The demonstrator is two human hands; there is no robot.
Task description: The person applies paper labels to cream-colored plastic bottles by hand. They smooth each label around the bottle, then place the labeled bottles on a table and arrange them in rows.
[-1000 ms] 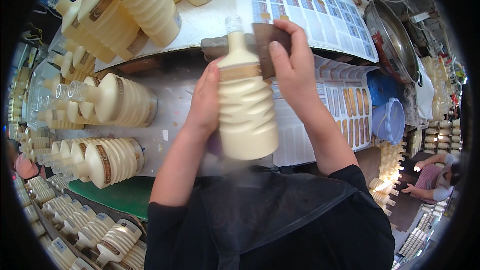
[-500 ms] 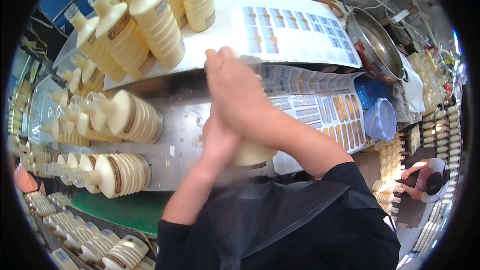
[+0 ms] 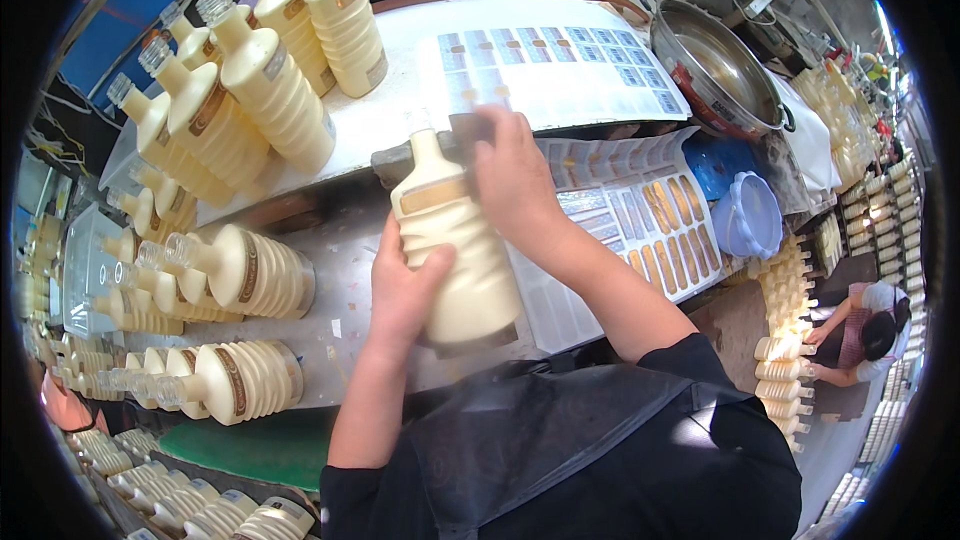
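A cream ribbed bottle with a narrow clear neck and a gold label on its shoulder stands in front of me, leaning slightly. My left hand grips its lower left side, thumb across the front. Beside the bottle's upper right, my right hand pinches a small dark flat piece, blurred by motion. A sheet of gold and silver labels lies right of the bottle. On the raised white board beyond, another printed label sheet is spread out.
Several cream bottles stand on the board at far left; more bottles lie on the table below. A metal pan and a light-blue bucket sit at right. Another person works among bottles at far right.
The bottle, mostly hidden behind my crossed arms before, now shows its labelled front. My hands have separated: the left holds its lower side, the right is beside its top.
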